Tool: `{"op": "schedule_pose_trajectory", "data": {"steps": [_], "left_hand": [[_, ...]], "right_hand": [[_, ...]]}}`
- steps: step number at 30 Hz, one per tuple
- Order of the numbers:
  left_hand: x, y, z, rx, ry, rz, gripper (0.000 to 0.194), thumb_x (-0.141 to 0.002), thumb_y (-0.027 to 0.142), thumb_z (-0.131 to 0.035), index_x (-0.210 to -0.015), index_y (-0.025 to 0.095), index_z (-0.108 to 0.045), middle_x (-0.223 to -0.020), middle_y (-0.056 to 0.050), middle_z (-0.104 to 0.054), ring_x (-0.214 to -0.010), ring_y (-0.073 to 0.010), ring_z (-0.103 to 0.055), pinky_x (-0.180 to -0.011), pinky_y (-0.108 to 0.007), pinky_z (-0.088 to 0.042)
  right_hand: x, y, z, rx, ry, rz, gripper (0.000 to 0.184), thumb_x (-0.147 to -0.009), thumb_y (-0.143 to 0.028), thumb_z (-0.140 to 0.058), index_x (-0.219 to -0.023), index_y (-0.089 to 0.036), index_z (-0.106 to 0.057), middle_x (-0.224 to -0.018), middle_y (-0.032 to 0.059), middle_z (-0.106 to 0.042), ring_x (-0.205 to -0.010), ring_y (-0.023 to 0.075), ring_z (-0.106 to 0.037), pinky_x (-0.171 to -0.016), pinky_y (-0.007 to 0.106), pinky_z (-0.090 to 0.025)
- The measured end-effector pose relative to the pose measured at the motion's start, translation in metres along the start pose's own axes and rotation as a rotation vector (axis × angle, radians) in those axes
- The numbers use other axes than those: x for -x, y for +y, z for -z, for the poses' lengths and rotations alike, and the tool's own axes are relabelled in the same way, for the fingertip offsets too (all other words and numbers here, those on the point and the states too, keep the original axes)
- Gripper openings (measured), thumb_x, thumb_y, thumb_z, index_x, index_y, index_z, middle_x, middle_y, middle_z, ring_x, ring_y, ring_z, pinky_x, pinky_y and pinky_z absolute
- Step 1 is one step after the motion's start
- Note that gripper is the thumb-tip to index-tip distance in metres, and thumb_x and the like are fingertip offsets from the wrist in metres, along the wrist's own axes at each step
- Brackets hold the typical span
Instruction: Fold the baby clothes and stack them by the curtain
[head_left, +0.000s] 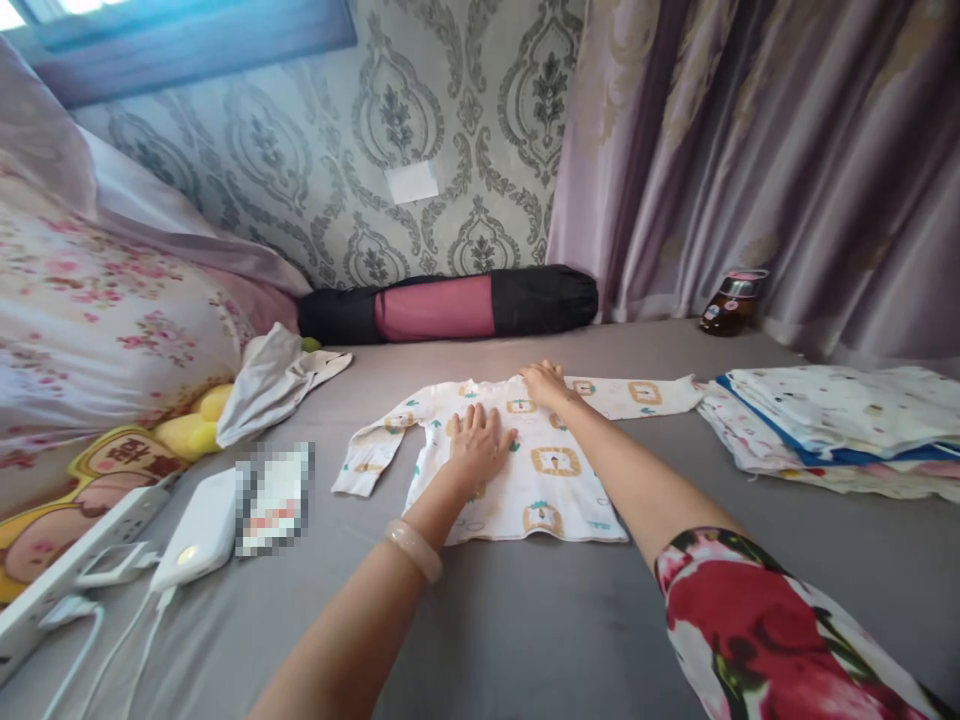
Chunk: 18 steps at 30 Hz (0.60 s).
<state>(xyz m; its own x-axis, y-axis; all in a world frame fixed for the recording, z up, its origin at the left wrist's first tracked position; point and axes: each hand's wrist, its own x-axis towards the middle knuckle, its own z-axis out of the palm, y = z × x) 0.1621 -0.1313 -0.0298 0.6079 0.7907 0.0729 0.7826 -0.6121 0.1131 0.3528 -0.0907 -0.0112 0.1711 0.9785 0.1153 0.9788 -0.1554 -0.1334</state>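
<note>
A small white long-sleeved shirt (495,500) with a lion-head print is spread on the grey sheet. Its left sleeve bends down toward me, while the right one stretches straight out to the side. My left hand (480,445) lies flat on the chest of the shirt, fingers apart, with a pale bangle (414,549) on that wrist. At the shoulder beside the neckline, my right hand (546,384) has its fingers bent and close together on the fabric; the fingertips are partly hidden. The right sleeve's cuff touches a pile of folded clothes (847,410).
A black and pink roll bag (435,308) lies along the wall. A dark bottle (731,303) stands near the curtain. To the left are a crumpled grey cloth (274,385), a white power bank (201,528), a power strip (82,560) with cables and a pixelated packet (274,500).
</note>
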Motion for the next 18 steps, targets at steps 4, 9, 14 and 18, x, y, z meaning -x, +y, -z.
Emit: {"op": "schedule_pose_trajectory", "data": {"steps": [4,9,14,18], "left_hand": [[0.004,-0.008,-0.008,0.008,0.072,0.014,0.063,-0.096,0.055,-0.022,-0.143,0.016,-0.037,-0.151,-0.020,-0.034,-0.141,-0.0358,-0.027,-0.111,-0.059,-0.022],[0.003,-0.008,-0.015,0.021,0.100,0.023,0.061,-0.095,0.055,-0.024,-0.143,0.019,-0.038,-0.151,-0.017,-0.036,-0.141,-0.0348,-0.029,-0.111,-0.059,-0.022],[0.004,-0.007,-0.013,-0.030,0.080,0.034,0.063,-0.096,0.053,-0.020,-0.145,0.017,-0.037,-0.153,-0.017,-0.033,-0.142,-0.0323,-0.027,-0.112,-0.056,-0.021],[0.004,-0.008,-0.012,-0.048,0.059,0.035,0.063,-0.096,0.054,-0.020,-0.146,0.017,-0.035,-0.153,-0.017,-0.033,-0.142,-0.0318,-0.026,-0.112,-0.055,-0.021]], "right_hand": [[-0.003,-0.004,-0.008,0.013,0.017,-0.027,0.032,-0.091,-0.016,-0.042,-0.112,-0.020,-0.066,-0.122,0.0147,-0.058,-0.117,0.0312,-0.043,-0.093,0.043,-0.033],[-0.002,-0.011,-0.019,0.032,0.127,-0.119,0.035,-0.090,-0.009,-0.038,-0.117,-0.017,-0.060,-0.123,0.0165,-0.055,-0.117,0.0303,-0.042,-0.094,0.041,-0.030],[0.006,-0.016,-0.029,-0.011,0.174,-0.191,0.037,-0.095,-0.015,-0.030,-0.118,-0.014,-0.058,-0.125,0.0168,-0.056,-0.115,0.0281,-0.046,-0.095,0.039,-0.033],[0.026,-0.020,-0.029,-0.036,0.167,-0.152,0.047,-0.098,-0.029,-0.029,-0.138,-0.006,-0.042,-0.146,0.0193,-0.039,-0.133,0.0277,-0.034,-0.106,0.038,-0.026]]}}
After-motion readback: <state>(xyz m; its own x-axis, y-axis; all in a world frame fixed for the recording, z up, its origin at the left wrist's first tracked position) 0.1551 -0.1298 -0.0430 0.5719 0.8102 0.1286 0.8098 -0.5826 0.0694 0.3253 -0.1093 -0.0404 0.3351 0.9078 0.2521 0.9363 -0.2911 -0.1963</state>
